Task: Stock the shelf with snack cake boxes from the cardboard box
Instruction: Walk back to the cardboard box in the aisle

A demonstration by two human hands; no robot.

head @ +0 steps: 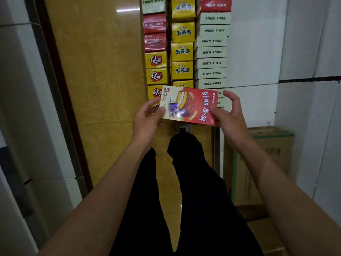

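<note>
Hands (pixel 147 117) hide snack box (pixel 190 106) edges.

Both arms outstretched, left hand (pixel 147 115) and right hand (pixel 229 112) pinching, fingers curled.

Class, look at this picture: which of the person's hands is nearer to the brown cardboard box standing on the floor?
Right. The right hand, holding the snack cake box, is above the cardboard box; the left hand is farther left.
</note>
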